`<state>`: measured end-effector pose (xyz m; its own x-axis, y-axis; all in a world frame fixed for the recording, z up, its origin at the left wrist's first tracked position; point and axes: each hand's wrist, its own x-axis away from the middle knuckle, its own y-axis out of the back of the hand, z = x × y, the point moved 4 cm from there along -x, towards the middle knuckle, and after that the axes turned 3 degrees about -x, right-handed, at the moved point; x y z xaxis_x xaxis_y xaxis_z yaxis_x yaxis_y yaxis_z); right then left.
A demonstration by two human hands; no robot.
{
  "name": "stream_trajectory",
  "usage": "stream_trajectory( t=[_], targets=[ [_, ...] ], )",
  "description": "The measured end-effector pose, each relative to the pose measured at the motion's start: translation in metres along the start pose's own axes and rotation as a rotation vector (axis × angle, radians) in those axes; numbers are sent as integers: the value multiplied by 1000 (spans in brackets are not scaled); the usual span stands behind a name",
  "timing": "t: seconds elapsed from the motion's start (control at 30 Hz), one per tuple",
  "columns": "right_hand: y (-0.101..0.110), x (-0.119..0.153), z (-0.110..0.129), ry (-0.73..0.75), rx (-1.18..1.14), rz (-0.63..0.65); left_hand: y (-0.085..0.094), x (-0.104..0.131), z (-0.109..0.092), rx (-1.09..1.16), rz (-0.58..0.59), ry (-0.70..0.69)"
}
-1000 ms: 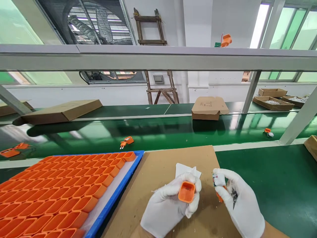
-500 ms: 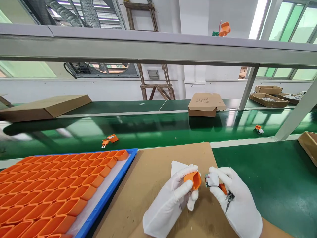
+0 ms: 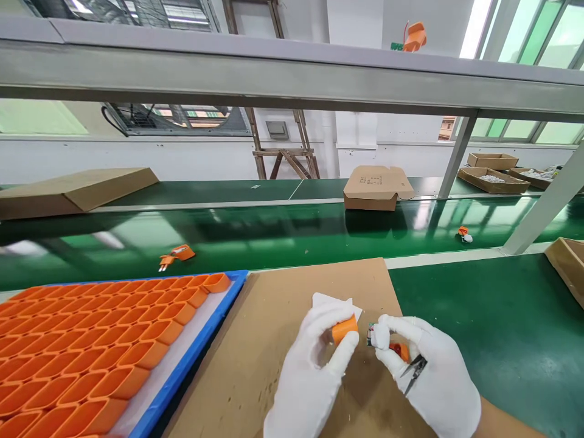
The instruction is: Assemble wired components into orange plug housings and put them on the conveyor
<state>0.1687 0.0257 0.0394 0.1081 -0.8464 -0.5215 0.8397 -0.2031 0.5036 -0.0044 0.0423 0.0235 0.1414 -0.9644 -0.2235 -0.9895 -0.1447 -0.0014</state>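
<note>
A glossy green belt (image 3: 274, 237) runs across the scene beyond the work surface, under a smooth grey metal rail (image 3: 292, 67). At the near left lies a shallow tray with a blue rim (image 3: 196, 359) and a pale lining, filled with slanting rows of orange cups (image 3: 100, 340), their thin smooth walls set close together like cells. Just right of it is a flat, matte brown cardboard sheet (image 3: 255, 340), scuffed and flecked with dark marks.

Both hands, in soft white cloth gloves, are over this sheet's right part. The left hand (image 3: 310, 371) grasps an orange shell (image 3: 345, 330), smooth and rounded, between its thumb and fingers. The right hand (image 3: 438, 377), near but apart from the left, pinches a white wrapped part (image 3: 380, 336) with a small green circuit board (image 3: 370, 334) at its left end, facing the shell. A shiny orange piece (image 3: 400, 351) is tucked in the same hand, and small dark metal snips (image 3: 416, 372) with pointed tips lie against the palm. Behind the left hand's fingers is a creased white paper (image 3: 325, 299), partly hidden.
</note>
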Motion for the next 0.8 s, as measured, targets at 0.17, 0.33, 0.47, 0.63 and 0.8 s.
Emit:
stream_trajectory(
  t=[0.17, 0.33, 0.47, 0.63, 0.8],
  targets=[
    [-2, 4, 6, 6, 118, 71, 0, 12, -4, -125, -89, -335],
    [-6, 9, 9, 79, 197, 25, -5, 12, -8, -195, -15, -456],
    [-5, 7, 11, 86, 207, 17, -3, 11, -10, -262, -56, -456],
    [2, 3, 5, 57, 16, -33, 1, -3, 3, 133, 28, 46],
    [7, -1, -1, 10, -122, -47, -10, -8, 6, 491, 334, 388]
  ],
)
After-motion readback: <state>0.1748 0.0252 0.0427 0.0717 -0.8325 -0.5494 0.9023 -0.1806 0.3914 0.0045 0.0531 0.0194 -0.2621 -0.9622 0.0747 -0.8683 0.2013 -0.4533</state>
